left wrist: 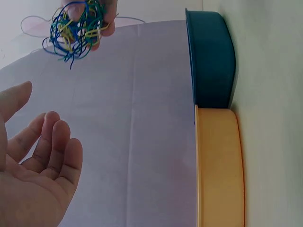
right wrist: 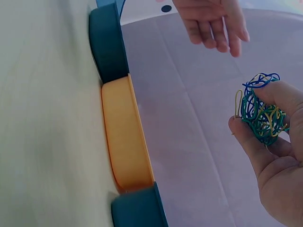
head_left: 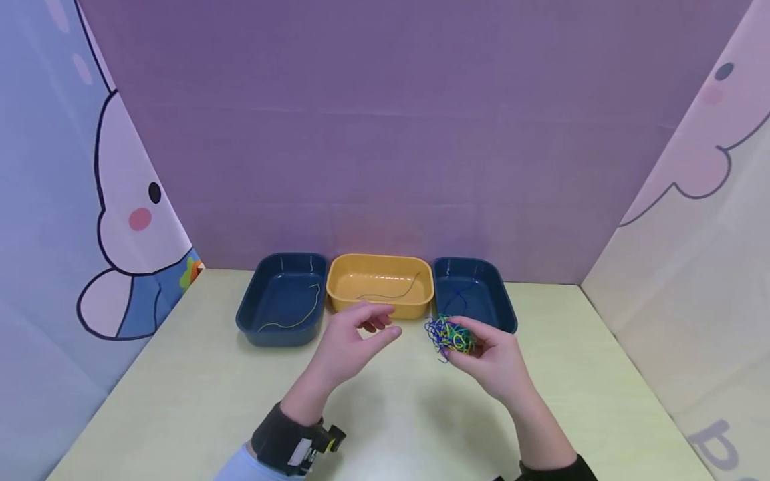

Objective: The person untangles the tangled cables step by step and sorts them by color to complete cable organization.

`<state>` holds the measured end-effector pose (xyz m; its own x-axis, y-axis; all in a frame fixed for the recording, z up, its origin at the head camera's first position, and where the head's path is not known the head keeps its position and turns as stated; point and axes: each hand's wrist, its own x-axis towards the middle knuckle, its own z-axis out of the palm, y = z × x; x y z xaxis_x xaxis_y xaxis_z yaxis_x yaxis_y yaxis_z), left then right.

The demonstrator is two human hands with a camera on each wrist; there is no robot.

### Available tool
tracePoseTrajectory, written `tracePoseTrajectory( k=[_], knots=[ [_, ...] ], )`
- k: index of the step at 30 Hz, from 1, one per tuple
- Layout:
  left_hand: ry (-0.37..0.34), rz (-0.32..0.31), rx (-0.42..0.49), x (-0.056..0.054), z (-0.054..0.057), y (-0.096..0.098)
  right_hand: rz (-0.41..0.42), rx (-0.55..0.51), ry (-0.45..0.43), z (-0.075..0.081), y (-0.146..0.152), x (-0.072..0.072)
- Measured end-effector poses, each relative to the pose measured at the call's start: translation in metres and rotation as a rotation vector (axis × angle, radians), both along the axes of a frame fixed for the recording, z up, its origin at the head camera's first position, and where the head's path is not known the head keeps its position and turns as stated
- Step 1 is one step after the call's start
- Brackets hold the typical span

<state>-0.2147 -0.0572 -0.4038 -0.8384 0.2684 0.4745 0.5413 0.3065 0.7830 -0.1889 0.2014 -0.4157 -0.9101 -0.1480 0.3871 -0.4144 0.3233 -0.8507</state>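
A tangled ball of thin blue, green and yellow wires [head_left: 451,335] is held up above the table by my right hand [head_left: 494,361], its thumb and fingers pinching the tangle from the side. In the right wrist view the tangle [right wrist: 262,113] sits between thumb and fingertips, with a yellow loop sticking out. My left hand [head_left: 355,341] hovers to the left, apart from the ball, its fingers loosely bent and nothing between them. The left wrist view shows that hand [left wrist: 42,165] with palm partly turned up, below the tangle [left wrist: 78,30] in that picture.
Three trays stand side by side at the back: a blue tray [head_left: 246,321] with a yellow wire [head_left: 295,325], a yellow tray [head_left: 415,308] with a thin dark wire [head_left: 391,296], and another blue tray [head_left: 508,314] with a blue wire [head_left: 460,294]. A purple wall rises behind.
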Motion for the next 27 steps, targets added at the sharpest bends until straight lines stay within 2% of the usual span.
tracePoseTrajectory(
  k=[5, 11, 15, 20, 27],
  knots=[
    [0.010, -0.023, -0.029, 0.004, -0.002, 0.008, 0.015, 0.015, -0.016, -0.002, -0.006, 0.001],
    [-0.026, -0.058, -0.040, 0.010, -0.003, 0.015, 0.044, 0.019, -0.045, -0.002, -0.011, 0.003],
    [-0.050, -0.049, -0.041, 0.012, -0.004, 0.018, 0.058, 0.025, -0.038, -0.003, -0.013, 0.003],
    [-0.048, -0.022, -0.061, 0.011, -0.006, 0.018, 0.088, 0.027, -0.025, -0.006, -0.015, 0.004],
    [-0.055, -0.036, -0.076, 0.011, -0.004, 0.019, 0.109, 0.056, -0.001, -0.006, -0.017, 0.004]
  ],
)
